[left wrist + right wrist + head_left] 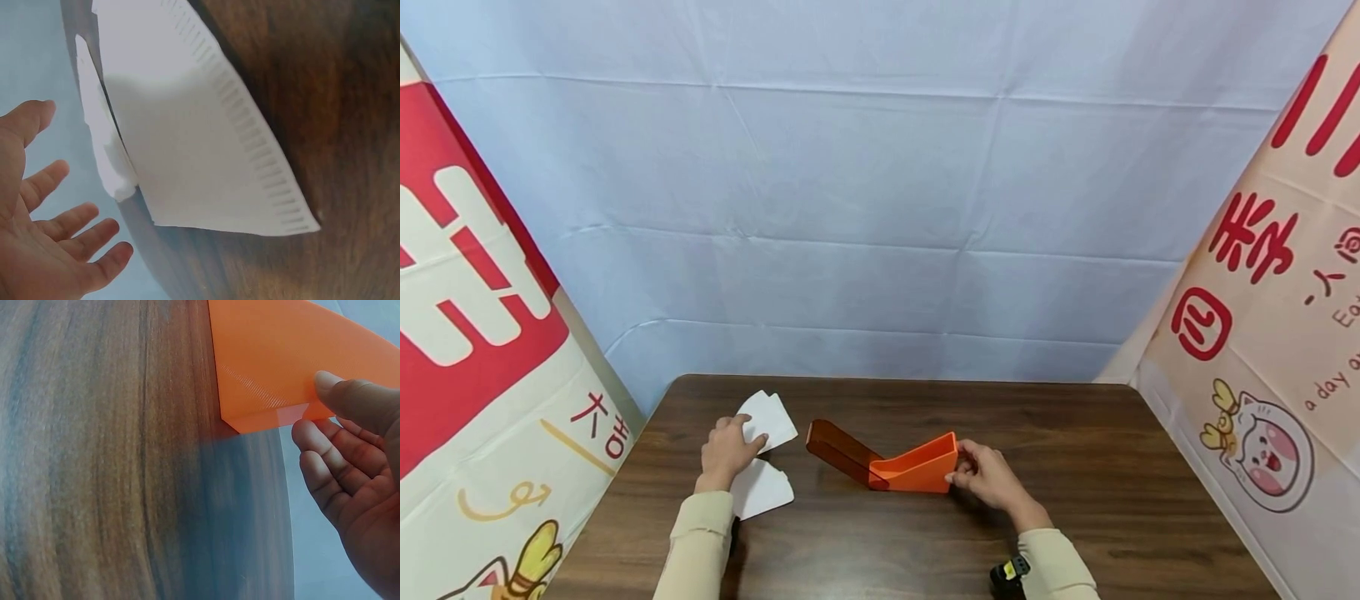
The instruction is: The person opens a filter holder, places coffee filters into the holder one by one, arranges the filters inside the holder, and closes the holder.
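right fingers (359, 400) pinch orange holder (925, 477)

Orange holder (269, 356) partly beyond right-wrist view

There are two hands (727, 450), two groups of white paper filters (763, 492), one orange holder (925, 475), one translucent brown lid (838, 450), one counter (865, 550), two printed cloths (1262, 417) and one blue cloth (865, 183).
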`<state>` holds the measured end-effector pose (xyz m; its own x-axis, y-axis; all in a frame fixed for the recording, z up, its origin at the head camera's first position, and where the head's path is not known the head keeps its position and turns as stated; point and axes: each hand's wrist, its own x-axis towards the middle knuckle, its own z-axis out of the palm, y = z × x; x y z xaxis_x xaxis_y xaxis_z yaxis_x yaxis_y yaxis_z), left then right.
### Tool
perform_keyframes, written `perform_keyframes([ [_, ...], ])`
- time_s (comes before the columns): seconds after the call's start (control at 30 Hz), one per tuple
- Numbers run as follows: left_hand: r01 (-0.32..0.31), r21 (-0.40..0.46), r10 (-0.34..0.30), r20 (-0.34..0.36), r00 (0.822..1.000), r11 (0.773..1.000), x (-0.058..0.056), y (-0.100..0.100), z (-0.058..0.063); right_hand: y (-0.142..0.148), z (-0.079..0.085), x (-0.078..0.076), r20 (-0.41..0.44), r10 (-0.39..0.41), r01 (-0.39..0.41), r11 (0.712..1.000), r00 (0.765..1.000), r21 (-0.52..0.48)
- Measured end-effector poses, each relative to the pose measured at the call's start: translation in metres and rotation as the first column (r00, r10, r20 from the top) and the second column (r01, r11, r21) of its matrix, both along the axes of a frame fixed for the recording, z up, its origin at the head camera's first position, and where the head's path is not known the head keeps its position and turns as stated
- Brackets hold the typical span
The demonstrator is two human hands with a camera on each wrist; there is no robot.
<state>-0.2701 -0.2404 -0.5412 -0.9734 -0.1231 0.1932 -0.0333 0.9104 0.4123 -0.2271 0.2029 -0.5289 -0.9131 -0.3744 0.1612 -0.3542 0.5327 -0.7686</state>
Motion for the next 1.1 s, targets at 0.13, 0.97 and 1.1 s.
perform_keyframes([
  [0.13, -0.02, -0.002, 0.02, 0.045, 0.999, 1.0, -0.003, -0.004, -0.003, 0.001, 0.0, 0.0, -0.008, 0.006, -0.006, 1.0, 1.0, -0.004],
  [0.97, 0.023, -0.055, -0.017, 0.113, 0.993, 0.998, -0.005, -0.009, -0.009, 0.0, -0.001, 0.001, 0.01, -0.004, 0.005, 1.0, 1.0, -0.028],
  [1.1, 0.013, -0.022, -0.012, 0.03, 0.999, 1.0, -0.008, -0.01, -0.012, 0.0, 0.0, 0.001, 0.004, -0.009, 0.009, 1.0, 1.0, -0.026],
])
